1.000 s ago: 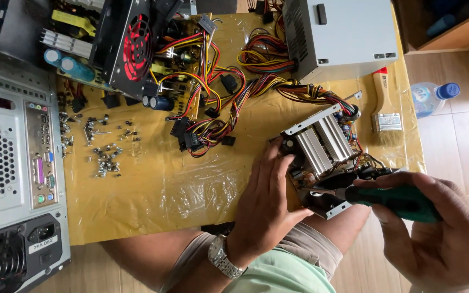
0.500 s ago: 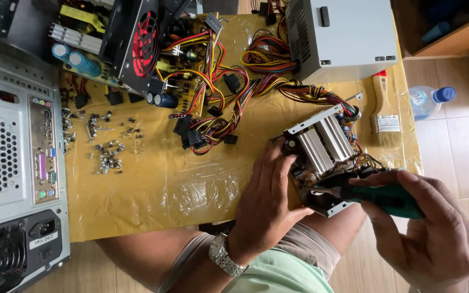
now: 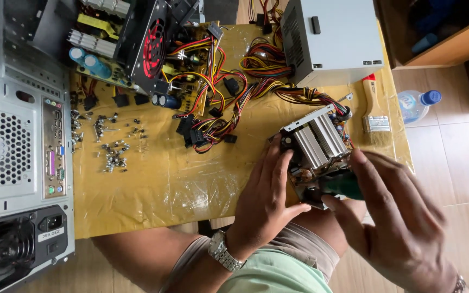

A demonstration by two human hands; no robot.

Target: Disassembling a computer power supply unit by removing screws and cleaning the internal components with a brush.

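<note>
My left hand [image 3: 267, 198] grips the near left side of an opened power supply unit [image 3: 316, 152], which shows silver heat-sink fins and rests tilted on my knee. A metal watch [image 3: 224, 253] is on that wrist. My right hand [image 3: 394, 217] holds a green-handled screwdriver [image 3: 344, 186], its tip hidden at the unit's near edge. A bundle of coloured wires [image 3: 305, 96] runs from the unit toward the far side.
A yellow plastic sheet [image 3: 164, 184] covers the floor. On it lie several loose screws [image 3: 114, 152], an open circuit board with a red fan [image 3: 153, 49], a grey metal box [image 3: 335, 38] and a paintbrush [image 3: 374, 108]. A computer case [image 3: 14, 157] lies left; a water bottle [image 3: 414, 104] right.
My right hand has moved up and left over the screwdriver handle, closer to the unit. My left hand stays on the unit. The camera view has shifted slightly.
</note>
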